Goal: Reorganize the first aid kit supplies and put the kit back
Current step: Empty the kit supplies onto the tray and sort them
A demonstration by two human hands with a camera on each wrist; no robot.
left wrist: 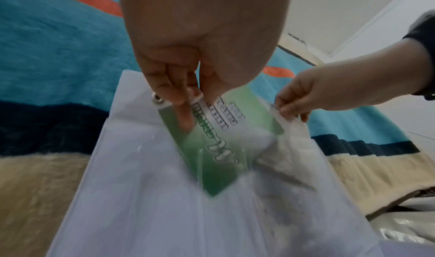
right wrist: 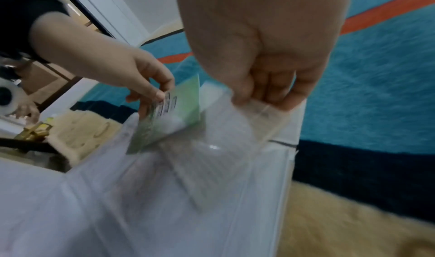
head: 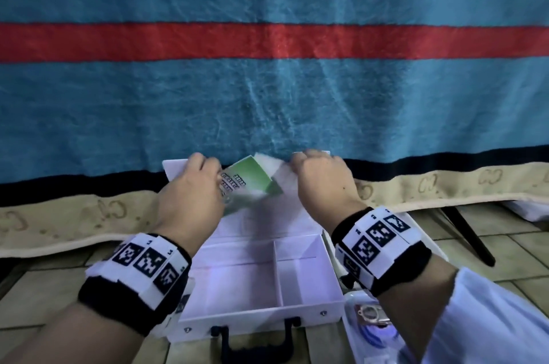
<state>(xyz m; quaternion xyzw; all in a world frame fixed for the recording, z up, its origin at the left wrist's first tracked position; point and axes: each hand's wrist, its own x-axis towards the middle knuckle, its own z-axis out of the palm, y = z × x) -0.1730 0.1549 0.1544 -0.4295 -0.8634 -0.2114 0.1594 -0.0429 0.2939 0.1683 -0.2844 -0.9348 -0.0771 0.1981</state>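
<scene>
A white first aid kit (head: 335,301) lies open on the tiled floor, its lid (head: 178,166) leaning back against a blanket. A clear plastic pocket (left wrist: 296,149) (right wrist: 235,149) lines the inside of the lid. My left hand (head: 190,188) (left wrist: 188,93) pinches a green and white packet (head: 252,176) (left wrist: 223,149) (right wrist: 186,101), whose lower part sits inside the pocket. My right hand (head: 320,176) (right wrist: 270,93) pinches the pocket's top edge and holds it away from the lid. The base shows a large compartment and a narrower one (head: 306,277), both bare.
A blue blanket (head: 267,96) with a red stripe hangs behind the kit. A second white tray (head: 365,322) with small items lies at the right of the case. The case's dark handle (head: 255,337) points toward me. A black leg (head: 469,236) stands at the right.
</scene>
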